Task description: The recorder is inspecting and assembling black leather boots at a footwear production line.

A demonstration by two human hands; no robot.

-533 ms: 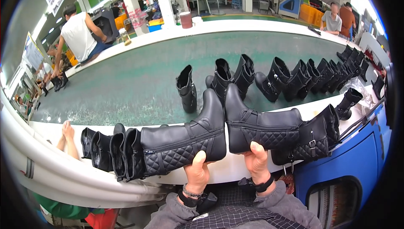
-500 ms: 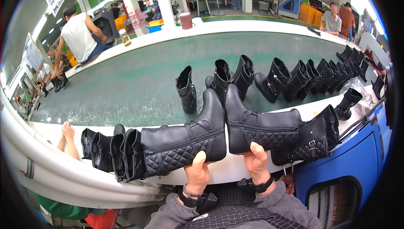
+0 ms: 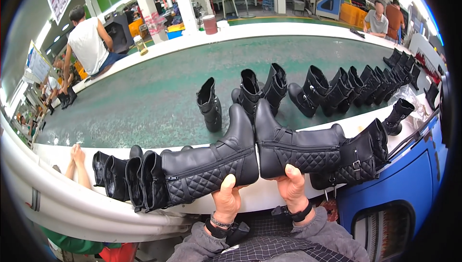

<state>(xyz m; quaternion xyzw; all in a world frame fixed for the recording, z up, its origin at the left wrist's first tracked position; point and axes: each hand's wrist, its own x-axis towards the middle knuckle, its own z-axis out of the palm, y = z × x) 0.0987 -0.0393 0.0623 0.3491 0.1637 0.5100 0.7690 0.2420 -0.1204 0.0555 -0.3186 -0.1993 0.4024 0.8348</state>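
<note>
My left hand (image 3: 227, 198) is closed on the heel of a tall black boot (image 3: 204, 158), its thumb on the quilted side. My right hand (image 3: 292, 186) grips a matching boot (image 3: 301, 139) by the heel in the same way. Both boots lie on their sides with zippers showing, soles facing each other almost touching, and toes pointing away from me. The left boot's shaft reaches toward several black boots (image 3: 115, 177) at the left. Behind the right boot's shaft is a quilted boot (image 3: 349, 165) with a buckle. Most of my fingers are hidden under the heels.
Beyond the white ledge (image 3: 248, 200) runs a green conveyor belt (image 3: 139, 98). Black boots (image 3: 308, 91) stand along it toward the right. A blue machine (image 3: 399, 175) borders my right side, a thick white pipe (image 3: 86, 197) my left. Another person's hands (image 3: 77, 155) rest at the left ledge.
The held boots keep nearly the same pose, heels still in my hands. Boots on the belt appear slightly farther left. Across the belt, the person in white has lowered an arm.
</note>
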